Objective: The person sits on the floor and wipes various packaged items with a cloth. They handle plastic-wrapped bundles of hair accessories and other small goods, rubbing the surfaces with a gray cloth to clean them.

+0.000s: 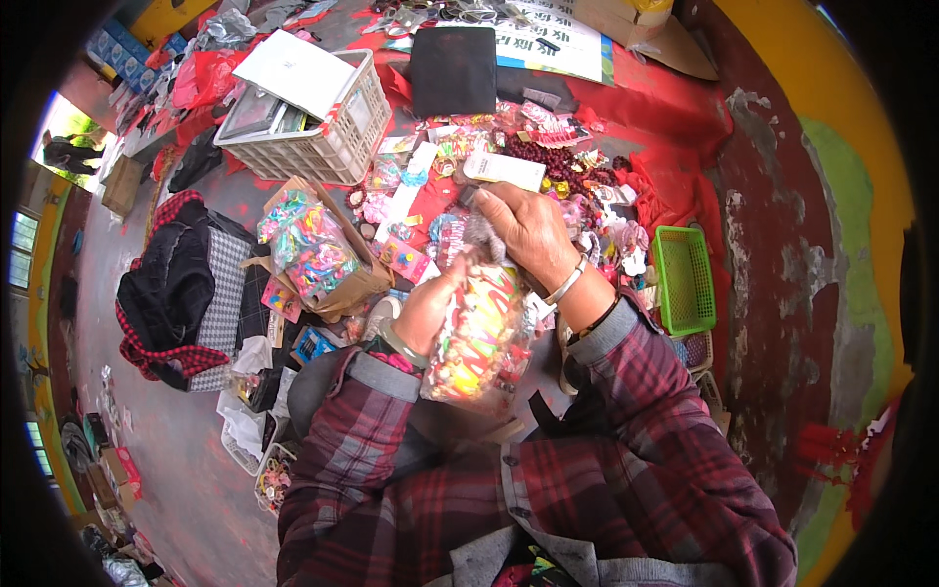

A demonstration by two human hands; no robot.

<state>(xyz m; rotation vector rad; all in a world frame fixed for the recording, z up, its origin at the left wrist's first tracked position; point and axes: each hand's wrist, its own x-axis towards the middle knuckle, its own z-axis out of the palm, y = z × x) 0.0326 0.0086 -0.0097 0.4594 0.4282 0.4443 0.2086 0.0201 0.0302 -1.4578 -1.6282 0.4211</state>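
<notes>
Close in front of my body, my left hand (pixel 425 312) grips the side of a clear plastic bag (pixel 480 345) packed with brightly coloured, beaded-looking small goods. My right hand (pixel 532 231), with a silver bangle at the wrist, is closed on a grey fuzzy cloth (pixel 484 231) at the bag's top end. The left fingertips are blurred and partly hidden by the bag. Beyond the hands, dark red bead strings (pixel 561 165) and a white printed card (pixel 505 170) lie among carded trinkets.
To the left stand a cardboard box (pixel 367 282) with a bag of colourful bands (pixel 312 246), a cream plastic crate (pixel 323 150) and a black-lined checked bag (pixel 172 293). A green plastic basket (pixel 686 279) sits at right, near the worn wall (pixel 777 257). A black flat case (pixel 453 70) lies at the back.
</notes>
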